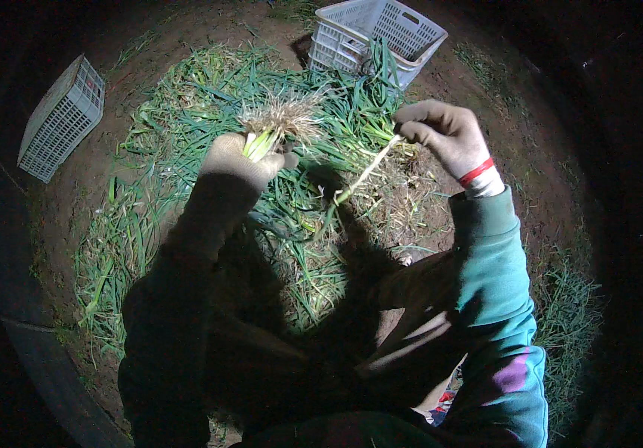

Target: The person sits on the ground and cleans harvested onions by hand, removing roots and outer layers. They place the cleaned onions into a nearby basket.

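My left hand [237,159], in a light work glove, grips a bunch of leafy allium stalks [261,145], possibly green garlic or scallions. Their pale, shaggy roots [287,117] point up and away from me, and most of the leaves are hidden behind the hand. To the right, my gloved right hand [449,134] pinches the end of a long, pale withered leaf or stalk [369,171] between thumb and fingers. It slants down to the left and turns green lower down. Below both hands spreads a layer of loose green leaves and stalks [187,129].
A white plastic crate [344,53] stands at the back, with green leaves against its near side. Another slatted crate [63,123] sits on bare soil at the left. Straw-like trimmings [405,207] litter the ground beneath my right hand. Grass [565,319] grows at the right, and darkness surrounds the lit patch.
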A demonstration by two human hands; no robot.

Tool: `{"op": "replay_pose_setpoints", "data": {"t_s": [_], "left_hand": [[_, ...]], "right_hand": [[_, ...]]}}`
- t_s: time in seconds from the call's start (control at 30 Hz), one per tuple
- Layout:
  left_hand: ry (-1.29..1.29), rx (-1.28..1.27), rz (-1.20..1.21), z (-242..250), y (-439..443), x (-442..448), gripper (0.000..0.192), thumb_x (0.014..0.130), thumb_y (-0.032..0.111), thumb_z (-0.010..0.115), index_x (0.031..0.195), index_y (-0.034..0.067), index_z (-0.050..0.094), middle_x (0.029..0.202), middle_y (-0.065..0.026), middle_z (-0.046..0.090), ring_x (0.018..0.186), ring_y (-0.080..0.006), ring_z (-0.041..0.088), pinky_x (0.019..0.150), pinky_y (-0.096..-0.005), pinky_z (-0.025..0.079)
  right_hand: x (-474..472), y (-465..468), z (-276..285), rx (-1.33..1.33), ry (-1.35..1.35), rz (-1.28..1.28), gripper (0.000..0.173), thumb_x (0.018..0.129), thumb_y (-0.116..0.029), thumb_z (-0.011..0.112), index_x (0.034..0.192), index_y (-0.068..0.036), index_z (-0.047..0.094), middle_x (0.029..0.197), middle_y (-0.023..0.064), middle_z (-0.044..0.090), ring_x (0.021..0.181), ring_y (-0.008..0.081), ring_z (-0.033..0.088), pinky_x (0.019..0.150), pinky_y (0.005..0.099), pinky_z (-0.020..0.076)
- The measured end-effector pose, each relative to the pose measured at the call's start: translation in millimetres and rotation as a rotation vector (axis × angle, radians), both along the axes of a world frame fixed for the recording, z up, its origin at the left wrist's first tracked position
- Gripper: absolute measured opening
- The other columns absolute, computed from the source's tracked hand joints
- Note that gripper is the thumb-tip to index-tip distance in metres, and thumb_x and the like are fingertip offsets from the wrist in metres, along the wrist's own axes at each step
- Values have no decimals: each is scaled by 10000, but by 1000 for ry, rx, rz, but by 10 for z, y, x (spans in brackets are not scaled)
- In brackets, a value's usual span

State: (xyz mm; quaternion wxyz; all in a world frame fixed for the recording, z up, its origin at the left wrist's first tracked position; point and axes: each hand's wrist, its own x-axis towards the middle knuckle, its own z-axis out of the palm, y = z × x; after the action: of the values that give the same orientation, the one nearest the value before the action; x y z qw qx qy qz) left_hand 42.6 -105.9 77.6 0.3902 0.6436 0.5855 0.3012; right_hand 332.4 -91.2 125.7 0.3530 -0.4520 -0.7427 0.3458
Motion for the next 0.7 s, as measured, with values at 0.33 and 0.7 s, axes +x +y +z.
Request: {"op": "replay_pose_setpoints", "data": {"t_s": [0.33,0.7], "left_hand": [[-257,-310,-171,113,-119,253,359,663,283,804,844,26,629,613,-2,561,492,-87,458,452,-251,353],[-457,115,13,0,-147,364,277,698,150,750,892,5,616,796,-43,635,718,-123,594,629,-261,473]], "right_hand": [[109,116,0,176,303,-157,228,796,-53,647,1005,36,629,874,64,661,793,89,594,737,219,478],[-746,-371,-306,-408,452,-83,356,675,-272,777,835,16,643,650,1,591,607,56,508,578,222,441]]}}
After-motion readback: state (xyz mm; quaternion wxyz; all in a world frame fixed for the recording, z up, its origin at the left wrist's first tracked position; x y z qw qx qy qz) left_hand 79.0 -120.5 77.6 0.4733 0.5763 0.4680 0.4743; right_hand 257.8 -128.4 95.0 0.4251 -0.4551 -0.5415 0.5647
